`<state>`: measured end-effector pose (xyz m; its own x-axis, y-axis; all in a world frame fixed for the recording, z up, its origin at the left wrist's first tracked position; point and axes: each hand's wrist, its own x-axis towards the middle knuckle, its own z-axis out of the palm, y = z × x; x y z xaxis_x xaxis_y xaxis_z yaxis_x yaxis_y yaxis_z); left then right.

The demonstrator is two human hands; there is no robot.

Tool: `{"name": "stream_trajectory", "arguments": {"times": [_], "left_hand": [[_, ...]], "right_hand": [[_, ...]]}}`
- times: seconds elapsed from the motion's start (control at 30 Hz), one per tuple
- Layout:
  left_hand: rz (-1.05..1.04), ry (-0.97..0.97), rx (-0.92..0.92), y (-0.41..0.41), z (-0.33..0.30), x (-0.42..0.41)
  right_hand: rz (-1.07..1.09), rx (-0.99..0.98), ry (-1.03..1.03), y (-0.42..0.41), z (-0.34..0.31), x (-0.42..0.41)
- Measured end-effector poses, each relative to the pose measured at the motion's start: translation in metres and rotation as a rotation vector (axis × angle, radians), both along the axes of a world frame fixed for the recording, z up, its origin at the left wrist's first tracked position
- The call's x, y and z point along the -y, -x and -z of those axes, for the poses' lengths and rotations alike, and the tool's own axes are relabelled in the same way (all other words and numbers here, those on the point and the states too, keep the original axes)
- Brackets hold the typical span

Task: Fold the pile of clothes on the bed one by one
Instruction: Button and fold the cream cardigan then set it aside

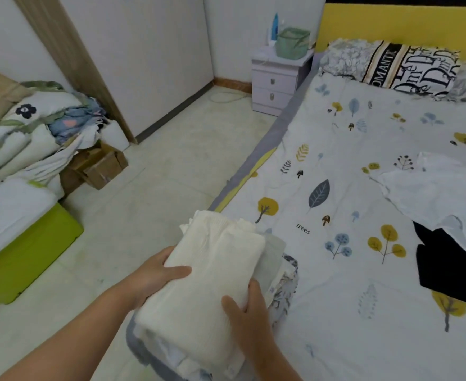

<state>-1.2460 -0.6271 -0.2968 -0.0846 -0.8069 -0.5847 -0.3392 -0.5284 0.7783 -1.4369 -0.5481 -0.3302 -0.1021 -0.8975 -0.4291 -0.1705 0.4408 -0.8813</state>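
A folded cream knit garment (212, 273) lies on top of a stack of folded clothes (278, 273) at the near left corner of the bed (363, 133). My left hand (157, 273) grips its left edge, thumb on top. My right hand (247, 309) grips its right edge, thumb on top and fingers curled over the side. Farther right on the bed lie an unfolded white garment (443, 193) and a black garment (446, 268), partly overlapped by the white one.
Pillows (407, 67) sit at the head of the bed by a yellow headboard. A nightstand (277, 81) stands beside the bed. To the left are a heap of bedding (31, 127), cardboard boxes (99, 166) and a green storage box (25, 254). Tiled floor lies between.
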Motion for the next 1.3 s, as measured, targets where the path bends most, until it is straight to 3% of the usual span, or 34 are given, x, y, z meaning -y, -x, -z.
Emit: {"name": "stream_trajectory", "arguments": {"times": [0.1,0.23,0.3,0.33,0.4,0.43,0.53,0.6,0.67,1.07,1.3], "left_hand": [[0.098,0.055,0.219,-0.005,0.027,0.001],[0.25,0.098,0.767,-0.003,0.04,-0.005],[0.331,0.342,1.044,0.004,0.034,-0.01],[0.357,0.536,1.096,0.01,0.032,-0.011],[0.439,0.873,1.083,0.027,0.032,-0.011],[0.524,0.913,1.068,0.035,0.033,-0.01],[0.778,0.688,1.077,0.04,0.054,-0.001],[0.813,0.538,1.084,0.028,0.078,0.001],[0.79,0.524,1.075,0.023,0.096,-0.002],[0.784,0.464,1.004,0.027,0.092,0.003],[0.627,0.445,0.924,0.049,0.036,0.013]], "right_hand": [[-0.014,-0.044,-0.062,-0.004,0.021,-0.001],[-0.053,-0.302,-0.137,0.002,0.029,0.001],[0.013,-0.463,-0.019,0.004,0.02,0.002],[0.033,-0.568,0.073,0.001,0.012,0.002],[0.035,-0.818,0.278,-0.013,0.005,0.007],[-0.017,-0.873,0.335,-0.022,0.004,0.011],[-0.371,-0.864,0.199,-0.038,0.018,0.022],[-0.506,-0.796,0.054,-0.035,0.044,0.027],[-0.559,-0.793,-0.021,-0.029,0.061,0.028],[-0.639,-0.695,-0.087,-0.019,0.056,0.039],[-0.363,-0.511,0.082,0.0,0.012,0.043]]}}
